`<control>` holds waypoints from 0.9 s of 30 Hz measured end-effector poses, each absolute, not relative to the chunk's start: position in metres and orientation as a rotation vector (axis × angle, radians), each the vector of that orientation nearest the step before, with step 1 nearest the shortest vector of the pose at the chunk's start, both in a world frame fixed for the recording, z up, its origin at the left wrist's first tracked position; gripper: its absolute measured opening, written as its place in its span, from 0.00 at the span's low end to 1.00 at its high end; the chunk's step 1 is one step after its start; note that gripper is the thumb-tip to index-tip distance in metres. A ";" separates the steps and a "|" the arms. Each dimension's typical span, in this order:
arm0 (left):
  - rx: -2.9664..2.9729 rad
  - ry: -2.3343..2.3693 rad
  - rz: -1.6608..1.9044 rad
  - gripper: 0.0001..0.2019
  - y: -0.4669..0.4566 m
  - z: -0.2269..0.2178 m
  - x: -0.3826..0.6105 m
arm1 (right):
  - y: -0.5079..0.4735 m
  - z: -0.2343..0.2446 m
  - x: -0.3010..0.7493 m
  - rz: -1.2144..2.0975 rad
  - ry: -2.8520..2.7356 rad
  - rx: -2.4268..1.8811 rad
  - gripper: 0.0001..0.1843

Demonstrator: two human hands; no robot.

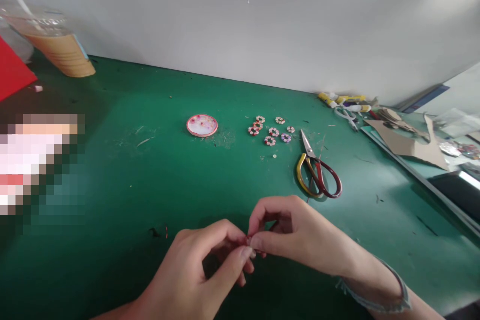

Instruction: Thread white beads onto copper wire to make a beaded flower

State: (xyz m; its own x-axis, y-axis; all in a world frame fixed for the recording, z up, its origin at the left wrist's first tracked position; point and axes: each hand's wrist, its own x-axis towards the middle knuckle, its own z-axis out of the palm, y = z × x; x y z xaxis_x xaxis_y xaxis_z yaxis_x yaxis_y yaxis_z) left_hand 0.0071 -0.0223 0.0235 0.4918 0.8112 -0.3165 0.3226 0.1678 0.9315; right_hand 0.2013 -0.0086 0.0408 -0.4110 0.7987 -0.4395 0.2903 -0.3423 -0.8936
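Note:
My left hand [204,265] and my right hand [288,232] meet at the front of the green table. Thumb and fingers of both are pinched together on something tiny and reddish, mostly covered by the fingertips; its kind cannot be made out. Beyond them lie several small beaded rings [270,141] in red, white and purple. A shallow round dish [202,126] with a red rim holds small pink and pale beads. Scissors [318,172] with one yellow and one red handle rest to the right of the rings, blades slightly apart and pointing away.
A plastic cup [69,52] with a straw stands at the back left, near a red object [13,70]. Cardboard scraps [408,142], glue-like tubes [347,101] and a dark device [459,195] crowd the right side. A white wall [225,25] closes off the back.

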 end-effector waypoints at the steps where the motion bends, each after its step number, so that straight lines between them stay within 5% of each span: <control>1: 1.456 1.055 0.446 0.09 -0.021 0.023 0.006 | -0.009 0.040 0.200 1.796 -1.515 -1.418 0.05; 21: 1.633 1.074 0.473 0.12 -0.027 0.014 0.003 | -0.024 0.043 0.189 1.439 -1.846 -1.524 0.05; 27: 1.378 1.066 0.496 0.10 -0.022 0.014 0.008 | -0.010 0.041 0.201 1.789 -1.628 -1.455 0.07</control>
State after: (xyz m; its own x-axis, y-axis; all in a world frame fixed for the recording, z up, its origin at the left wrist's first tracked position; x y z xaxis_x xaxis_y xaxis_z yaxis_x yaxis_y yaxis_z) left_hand 0.0078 -0.0219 0.0137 0.4781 0.8205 -0.3134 0.2882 0.1905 0.9384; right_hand 0.2009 -0.0098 0.0412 -0.4316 0.7779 -0.4566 0.3813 -0.3014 -0.8739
